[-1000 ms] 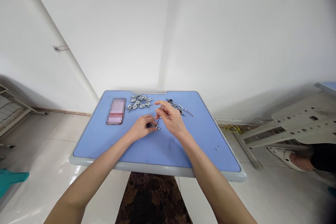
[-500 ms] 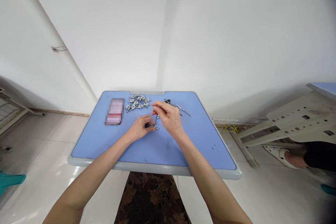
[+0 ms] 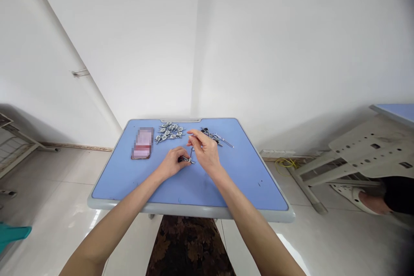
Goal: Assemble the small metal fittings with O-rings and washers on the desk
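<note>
Near the middle of the blue desk (image 3: 207, 189), my left hand (image 3: 174, 162) pinches a small metal part (image 3: 186, 160) against the desktop. My right hand (image 3: 204, 150) is closed on the upper end of a thin metal rod (image 3: 191, 152), which stands upright with its lower end at that part. Beyond my left hand lies a pile of silvery metal pieces (image 3: 170, 132). Behind my right hand are several dark and silvery parts (image 3: 213, 136) and thin rods (image 3: 225, 140). A phone (image 3: 142, 143) lies at the left of the desk.
A white wall (image 3: 155, 43) rises behind the desk. At the right are another desk's pale frame (image 3: 352, 146), a yellow cable (image 3: 286, 163) and a person's foot in a white shoe (image 3: 351, 194). A teal object (image 3: 14, 233) is at the lower left.
The view has shifted slightly, so the desk sits a little lower. Both hands keep their hold, and my right fingers have changed their position on the rod slightly.
</note>
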Available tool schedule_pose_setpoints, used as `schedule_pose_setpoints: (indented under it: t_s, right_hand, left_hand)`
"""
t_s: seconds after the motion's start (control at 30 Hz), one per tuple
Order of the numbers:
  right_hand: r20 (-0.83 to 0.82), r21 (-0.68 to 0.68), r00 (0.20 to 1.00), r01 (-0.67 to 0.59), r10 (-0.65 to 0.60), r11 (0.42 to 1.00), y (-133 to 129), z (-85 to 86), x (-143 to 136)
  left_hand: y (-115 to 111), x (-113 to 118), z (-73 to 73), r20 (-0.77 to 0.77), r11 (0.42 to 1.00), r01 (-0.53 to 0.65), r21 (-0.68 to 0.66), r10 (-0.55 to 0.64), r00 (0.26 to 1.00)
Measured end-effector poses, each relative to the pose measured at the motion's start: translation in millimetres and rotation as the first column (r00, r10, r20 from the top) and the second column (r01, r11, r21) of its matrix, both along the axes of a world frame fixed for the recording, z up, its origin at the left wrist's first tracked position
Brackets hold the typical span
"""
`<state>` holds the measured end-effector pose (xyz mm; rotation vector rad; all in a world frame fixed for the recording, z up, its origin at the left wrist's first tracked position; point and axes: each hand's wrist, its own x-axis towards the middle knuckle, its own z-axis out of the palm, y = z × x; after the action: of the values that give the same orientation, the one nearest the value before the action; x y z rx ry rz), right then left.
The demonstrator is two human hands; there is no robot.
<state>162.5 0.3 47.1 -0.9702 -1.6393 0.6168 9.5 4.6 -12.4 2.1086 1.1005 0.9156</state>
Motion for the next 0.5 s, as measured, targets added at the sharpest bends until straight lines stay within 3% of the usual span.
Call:
schedule_pose_setpoints:
  t_s: [0.13, 0.3, 0.5]
  right_hand:
    - [0.069, 0.015, 0.985, -0.161, 0.160, 0.987, 4.1, 2.1, 17.4]
    - [-0.065, -0.113, 0.957, -0.288, 0.283, 0.951, 8.6, 7.4, 28.1]
    - [-0.054, -0.138, 0.982, -0.187, 0.181, 0.973, 3.9, 6.4, 16.7]
  left_hand:
    - [-0.1, -0.3, 2.8, -0.014, 1.000, -0.002, -0.015, 0.002, 1.000]
    - [-0.9, 0.1, 3.7, -0.007, 0.998, -0.006, -0.059, 0.006, 1.000]
    - [-2.2, 1.3, 3.6, 0.015, 0.999, 0.004, -0.047, -0.003, 1.000]
